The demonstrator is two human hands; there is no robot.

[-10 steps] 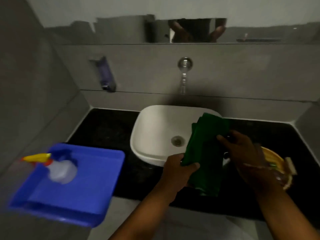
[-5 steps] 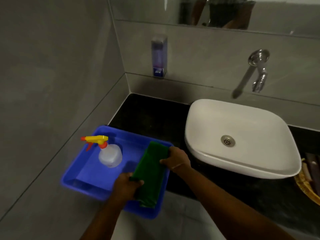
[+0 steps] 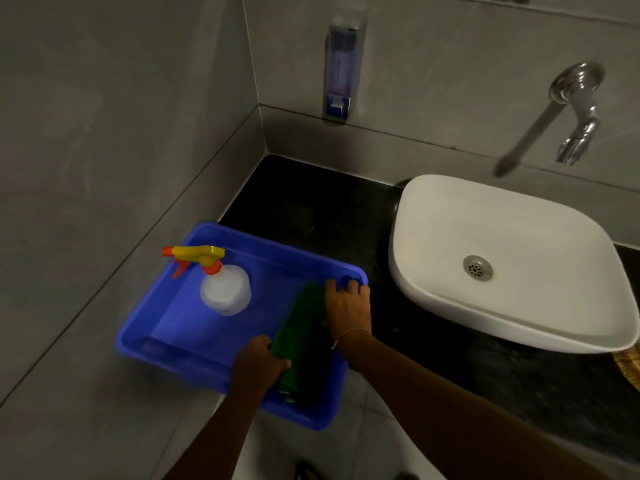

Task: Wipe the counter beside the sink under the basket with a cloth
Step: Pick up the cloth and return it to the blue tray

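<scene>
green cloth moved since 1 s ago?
Yes. The green cloth went from over the white sink leftward into the blue tub, with the left hand gripping it.

Black stone counter [image 3: 311, 209] in a grey-tiled corner.
From my feed, I see a white basin [image 3: 502, 258] resting on it at right and a blue plastic tub [image 3: 263, 251] at left, overhanging the front edge; a woven basket's rim [image 3: 628, 367] shows far right.

Dim, soft-focused; edges perhaps bowed by lens.
</scene>
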